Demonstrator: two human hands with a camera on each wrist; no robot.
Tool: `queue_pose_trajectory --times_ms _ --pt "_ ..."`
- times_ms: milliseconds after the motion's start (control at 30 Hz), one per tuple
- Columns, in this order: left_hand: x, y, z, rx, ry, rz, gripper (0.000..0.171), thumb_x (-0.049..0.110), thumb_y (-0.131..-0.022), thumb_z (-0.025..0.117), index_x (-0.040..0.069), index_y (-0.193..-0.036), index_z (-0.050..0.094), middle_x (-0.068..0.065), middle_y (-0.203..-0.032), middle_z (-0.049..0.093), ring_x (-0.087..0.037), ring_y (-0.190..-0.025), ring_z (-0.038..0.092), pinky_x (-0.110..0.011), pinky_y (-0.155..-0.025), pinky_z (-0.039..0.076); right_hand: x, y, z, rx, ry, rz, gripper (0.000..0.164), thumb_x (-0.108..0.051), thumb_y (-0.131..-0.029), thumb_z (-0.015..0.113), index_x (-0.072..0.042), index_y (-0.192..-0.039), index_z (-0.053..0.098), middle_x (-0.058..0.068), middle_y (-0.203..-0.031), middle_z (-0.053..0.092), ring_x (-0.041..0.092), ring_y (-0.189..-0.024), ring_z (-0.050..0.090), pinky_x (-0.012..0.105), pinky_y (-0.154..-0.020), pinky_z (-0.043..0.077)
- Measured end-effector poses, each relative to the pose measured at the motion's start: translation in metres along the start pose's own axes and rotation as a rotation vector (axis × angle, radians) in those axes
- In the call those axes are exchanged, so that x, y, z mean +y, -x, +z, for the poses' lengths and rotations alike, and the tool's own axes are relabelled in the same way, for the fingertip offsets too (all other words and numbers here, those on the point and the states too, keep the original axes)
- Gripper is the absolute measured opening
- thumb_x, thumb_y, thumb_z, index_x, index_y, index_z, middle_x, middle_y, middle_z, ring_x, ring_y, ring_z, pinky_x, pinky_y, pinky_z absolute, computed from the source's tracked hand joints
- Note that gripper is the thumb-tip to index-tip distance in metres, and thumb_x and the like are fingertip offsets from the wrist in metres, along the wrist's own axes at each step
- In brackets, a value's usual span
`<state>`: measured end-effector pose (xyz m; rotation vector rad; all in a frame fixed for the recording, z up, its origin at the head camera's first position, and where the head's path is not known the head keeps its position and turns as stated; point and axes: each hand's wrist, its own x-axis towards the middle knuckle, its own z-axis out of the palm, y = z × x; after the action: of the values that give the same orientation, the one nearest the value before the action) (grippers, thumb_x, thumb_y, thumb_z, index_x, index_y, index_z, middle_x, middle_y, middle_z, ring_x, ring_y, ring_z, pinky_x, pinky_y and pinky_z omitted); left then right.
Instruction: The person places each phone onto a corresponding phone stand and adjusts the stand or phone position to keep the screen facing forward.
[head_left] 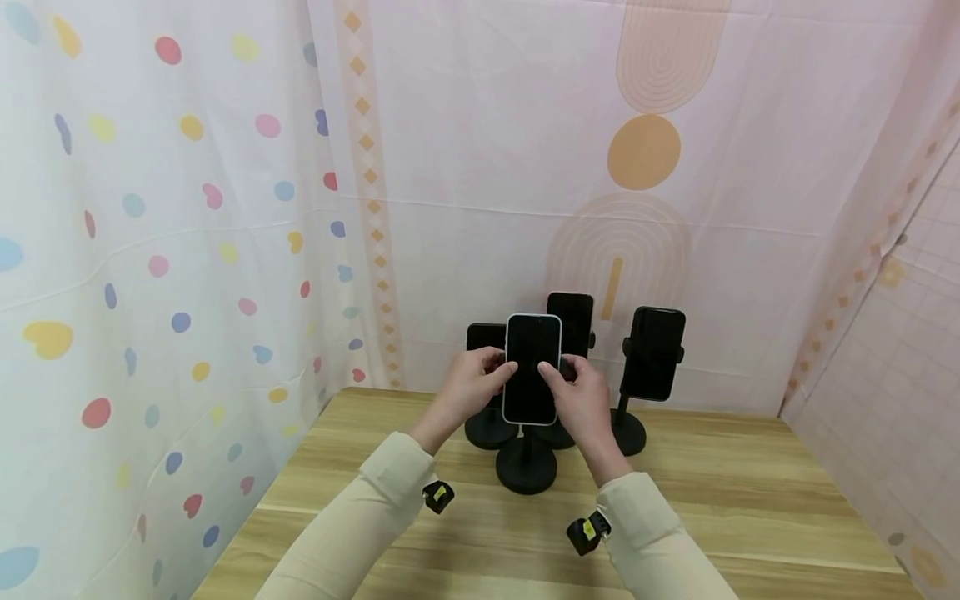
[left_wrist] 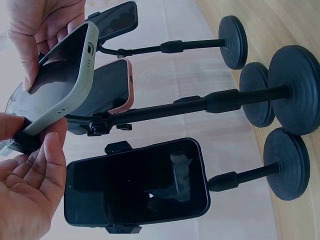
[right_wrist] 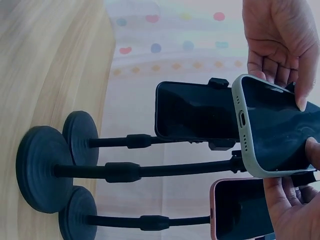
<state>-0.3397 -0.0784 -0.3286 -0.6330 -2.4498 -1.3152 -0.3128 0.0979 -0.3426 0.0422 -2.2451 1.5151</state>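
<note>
A white-edged smartphone (head_left: 532,375) sits upright at the top of the front black phone stand (head_left: 527,467), its dark screen toward me. My left hand (head_left: 468,383) grips the phone's left side, thumb on the front and fingers behind. In the left wrist view a black clamp jaw lies between that thumb and fingers. Opposite it, my right hand (head_left: 585,400) holds the right side, its thumb on the screen's edge. Fingers of both hands are partly hidden behind the phone. In the right wrist view the phone's bottom edge and charging port (right_wrist: 243,119) face the camera.
Behind stand several more black stands with phones: a dark phone (left_wrist: 137,182) at the left, a pink-edged phone (right_wrist: 240,207) in the middle, and another dark phone (head_left: 654,354) at the right. Their round bases rest on the wooden table (head_left: 720,492). Patterned curtains (head_left: 465,125) surround it.
</note>
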Motion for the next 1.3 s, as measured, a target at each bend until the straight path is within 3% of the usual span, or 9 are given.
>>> queue_pose_trajectory --times_ms 233,533,1000,1300 --pt "-0.001 0.005 0.002 0.035 -0.071 0.062 0.020 0.022 -0.096 0.066 0.003 -0.103 0.071 -0.003 -0.082 0.066 -0.014 -0.068 0.056 -0.031 -0.062 0.049 0.003 0.003 -0.001 -0.009 -0.004 -0.020 0.044 -0.031 -0.096 0.068 0.002 -0.125 0.062 0.017 -0.107 0.068 0.027 -0.092 0.065 0.043 -0.082 0.053" --pt "-0.006 0.011 0.006 0.064 -0.102 0.090 0.020 0.023 -0.097 0.065 0.006 -0.104 0.071 0.000 -0.082 0.066 -0.013 -0.068 0.055 -0.030 -0.062 0.048 0.008 0.006 0.001 -0.007 0.004 -0.041 0.046 -0.032 -0.097 0.067 0.001 -0.129 0.060 0.016 -0.110 0.067 0.027 -0.092 0.064 0.043 -0.079 0.053" --pt "-0.010 0.020 0.012 0.116 -0.112 0.117 0.018 0.024 -0.097 0.065 0.006 -0.100 0.070 0.003 -0.071 0.059 -0.011 -0.060 0.049 -0.027 -0.055 0.042 0.012 0.014 0.005 0.027 -0.022 -0.076 0.040 -0.027 -0.096 0.069 0.001 -0.124 0.062 0.014 -0.102 0.067 0.023 -0.083 0.063 0.034 -0.068 0.052" --pt "-0.011 0.023 0.015 0.164 -0.141 0.116 0.021 0.024 -0.095 0.068 0.005 -0.102 0.072 0.002 -0.072 0.062 -0.010 -0.060 0.051 -0.028 -0.056 0.044 0.015 0.017 0.008 0.039 -0.031 -0.102 0.038 -0.026 -0.096 0.069 0.001 -0.121 0.062 0.014 -0.099 0.067 0.023 -0.081 0.065 0.033 -0.067 0.052"
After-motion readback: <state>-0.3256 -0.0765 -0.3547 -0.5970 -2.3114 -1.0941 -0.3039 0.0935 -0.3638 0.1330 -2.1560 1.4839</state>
